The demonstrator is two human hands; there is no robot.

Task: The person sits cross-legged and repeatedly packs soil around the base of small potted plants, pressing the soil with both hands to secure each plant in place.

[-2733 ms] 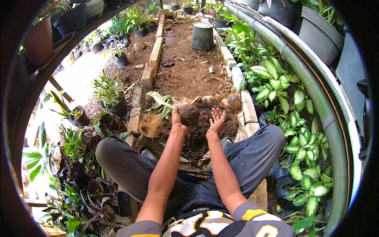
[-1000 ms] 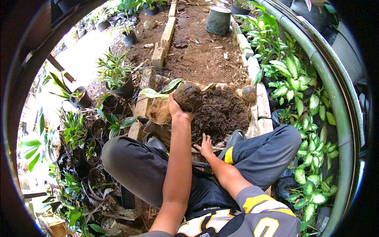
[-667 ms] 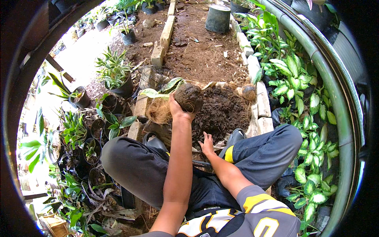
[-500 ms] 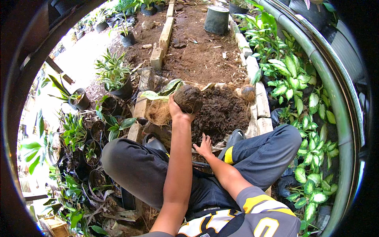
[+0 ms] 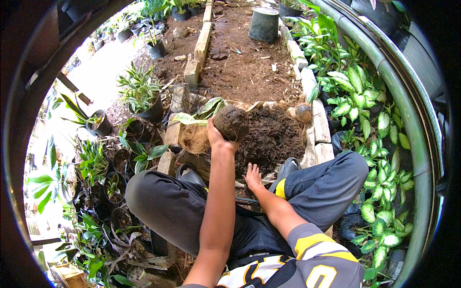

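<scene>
A potted plant's bare root ball (image 5: pixel 232 122), dark with soil and thin roots, rests in my left hand (image 5: pixel 220 138). My fingers wrap it from beneath and the left side, and it is tipped over so its pale green leaves (image 5: pixel 185 118) point away to the left. Under and beyond it spreads a heap of dark loose soil (image 5: pixel 276 139) on a sheet or sack. My right hand (image 5: pixel 253 177) is at the heap's near edge, fingers apart and holding nothing. Just left of the root ball sits a clump of brown coconut fibre (image 5: pixel 193 139).
A round brown husk (image 5: pixel 303 113) lies at the soil's far right corner. Pale blocks (image 5: pixel 321 127) edge the bed on both sides. A black upturned pot (image 5: pixel 263 25) stands farther back. Potted plants (image 5: pixel 146 103) crowd the left; variegated leafy plants (image 5: pixel 355 96) line the right.
My right hand has shifted slightly to the right along the soil's near edge. The left hand keeps the root ball in nearly the same place.
</scene>
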